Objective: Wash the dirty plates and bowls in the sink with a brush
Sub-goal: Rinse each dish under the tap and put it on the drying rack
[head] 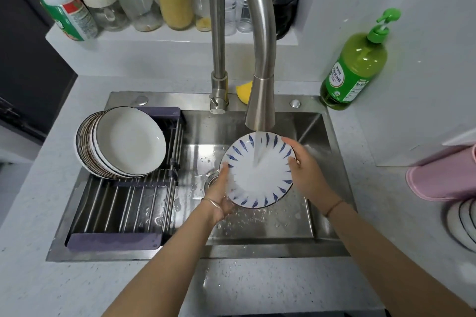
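a white plate with blue strokes round its rim (pixel 260 185) is held tilted over the steel sink (pixel 309 126), right under the spout of the tall curved faucet (pixel 242 20), and a stream of water (pixel 257 149) falls onto its face. the left grip (pixel 220 188) is clamped on the plate's lower left edge, thumb on the rim and the other fingers hidden behind it. the right grip (pixel 306 172) is clamped on the right edge, fingers curled over the rim. in the left half of the sink a slatted drying rack (pixel 123 206) carries a leaning stack of plates (pixel 123 144). a yellow sponge (pixel 244 90) lies behind the faucet, and a green soap bottle (pixel 353 69) stands on the desk (pixel 38 188) at the sink's far right corner. jars (pixel 175 2) line the ledge behind.
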Motion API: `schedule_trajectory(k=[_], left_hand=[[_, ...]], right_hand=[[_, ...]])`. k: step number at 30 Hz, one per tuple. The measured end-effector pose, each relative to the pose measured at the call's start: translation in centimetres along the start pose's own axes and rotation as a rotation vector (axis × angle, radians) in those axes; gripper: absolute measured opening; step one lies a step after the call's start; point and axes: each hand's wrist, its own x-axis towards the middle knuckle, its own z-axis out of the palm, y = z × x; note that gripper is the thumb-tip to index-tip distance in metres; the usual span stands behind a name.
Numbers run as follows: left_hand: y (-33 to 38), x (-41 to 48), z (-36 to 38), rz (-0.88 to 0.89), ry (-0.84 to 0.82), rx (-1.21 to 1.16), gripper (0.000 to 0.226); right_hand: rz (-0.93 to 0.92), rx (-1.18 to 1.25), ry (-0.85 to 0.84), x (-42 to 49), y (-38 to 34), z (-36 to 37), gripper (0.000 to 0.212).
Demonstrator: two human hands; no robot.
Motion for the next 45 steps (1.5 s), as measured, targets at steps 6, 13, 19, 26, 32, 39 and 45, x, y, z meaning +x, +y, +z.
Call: schedule_trajectory(k=[6, 13, 19, 26, 32, 39, 45], left_hand=[[0.4, 0.3, 0.2, 0.083, 0.159, 0.356, 0.039], [2.6, -1.3, 0.4, 0.303, 0.14, 0.408, 0.043], [3.0, -0.7, 0.0, 0.152, 0.173, 0.226, 0.061], [5.5, 0.5, -0.3, -0.056, 0.01, 0.281, 0.046], [8.3, 1.5, 0.2, 0.004, 0.021, 0.363, 0.054], [12.5, 1.7, 2.8, 0.108, -0.029, 0.056, 0.065], [14.8, 2.8, 3.8, 0.349, 0.156, 0.586, 0.031]], right_hand=[[0.289, 0.245, 0.068, -2.0, 2.6, 0.6, 0.044], [0.041, 0.177, 0.015, -3.7, 4.3, 1.9, 0.059], [-0.588, -0.636, -0.065, -3.0, 3.5, -0.2, 0.05], [-0.66, -0.539, -0.194, -1.7, 3.2, 0.2, 0.031], [0.102, 0.287, -0.02, -0.5, 1.3, 2.6, 0.012], [0.408, 0.789, -0.018, 0.0, 1.5, 3.8, 0.029], [0.409, 0.854, -0.029, 0.4, 0.8, 3.7, 0.03]])
